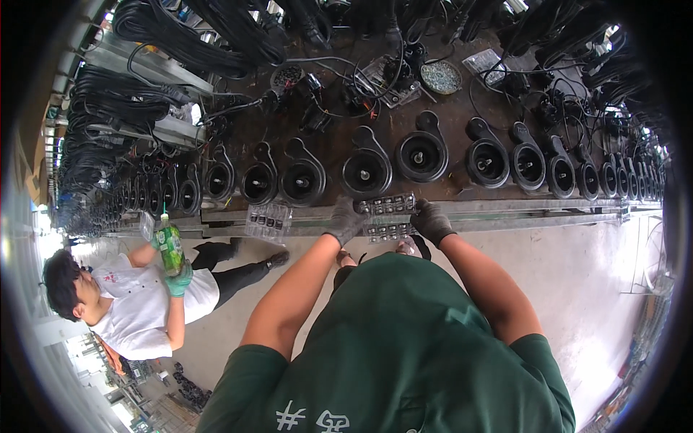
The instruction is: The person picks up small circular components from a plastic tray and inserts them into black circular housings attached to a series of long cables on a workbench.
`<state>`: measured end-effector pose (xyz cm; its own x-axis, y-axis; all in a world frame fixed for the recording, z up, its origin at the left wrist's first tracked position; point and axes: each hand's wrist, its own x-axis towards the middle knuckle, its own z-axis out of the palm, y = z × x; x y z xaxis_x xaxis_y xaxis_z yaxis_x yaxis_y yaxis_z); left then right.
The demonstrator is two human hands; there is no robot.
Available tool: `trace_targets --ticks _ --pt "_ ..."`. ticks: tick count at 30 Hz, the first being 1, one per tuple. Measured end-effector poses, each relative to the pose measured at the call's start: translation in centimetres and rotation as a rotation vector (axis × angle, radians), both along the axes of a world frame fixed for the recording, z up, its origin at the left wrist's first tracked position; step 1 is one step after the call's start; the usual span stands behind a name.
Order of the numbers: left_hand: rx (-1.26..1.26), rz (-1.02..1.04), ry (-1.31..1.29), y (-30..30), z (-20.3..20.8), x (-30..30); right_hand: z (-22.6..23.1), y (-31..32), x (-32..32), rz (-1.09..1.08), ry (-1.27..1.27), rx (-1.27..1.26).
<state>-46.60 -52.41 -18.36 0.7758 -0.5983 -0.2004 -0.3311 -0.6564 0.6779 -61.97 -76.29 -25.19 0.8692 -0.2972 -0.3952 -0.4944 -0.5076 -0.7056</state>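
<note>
Grey work gloves cover both my hands at the front edge of the workbench. My left hand [346, 221] is closed on the left side of a clear plastic tray [390, 219], and my right hand [432, 221] grips its right side. Rows of small dark, shiny parts sit in the tray's pockets. Just beyond it on the bench lie round black housings with curved arms, among them one [366, 173] straight ahead and another [421, 156] slightly to the right. Each has a metal-coloured piece at its centre.
A similar tray [268, 222] of parts lies at the bench edge to the left. More black housings line the bench both ways. Behind them are a bowl of small pale pieces [441, 76] and bundled black cables [206, 36]. A co-worker [144, 303] at left holds a green bottle [170, 249].
</note>
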Motion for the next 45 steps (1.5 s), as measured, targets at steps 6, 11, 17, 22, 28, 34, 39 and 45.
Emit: trace_targets --ticks 6,11,17,22,28,34,39,45 --pt "-0.23 0.042 0.191 1.0 9.3 -1.5 1.8 -2.2 -0.6 -0.05 0.123 0.005" --pt "-0.309 0.082 0.127 -2.5 14.6 1.5 0.7 -4.7 -2.6 -0.17 0.058 -0.05" --pt "0.047 -0.08 0.082 -4.9 13.4 6.1 1.4 -6.2 -2.9 -0.254 -0.014 0.04" --pt "0.362 -0.201 -0.138 -6.7 14.5 7.1 4.7 -5.2 -2.2 -0.103 -0.149 -0.324" --pt "0.285 -0.136 -0.231 -7.6 16.2 4.6 4.5 -4.8 -0.5 0.174 -0.433 -0.526" --pt "0.571 -0.376 -0.47 -8.7 15.1 4.8 3.9 -3.9 0.8 0.315 -0.437 -0.619" --pt "0.598 -0.412 -0.467 -8.6 14.0 5.1 3.8 -3.9 1.2 0.36 -0.466 -0.627" --pt "0.595 -0.424 -0.41 -8.6 13.6 5.8 4.0 -3.8 1.9 0.497 -0.324 -0.602"
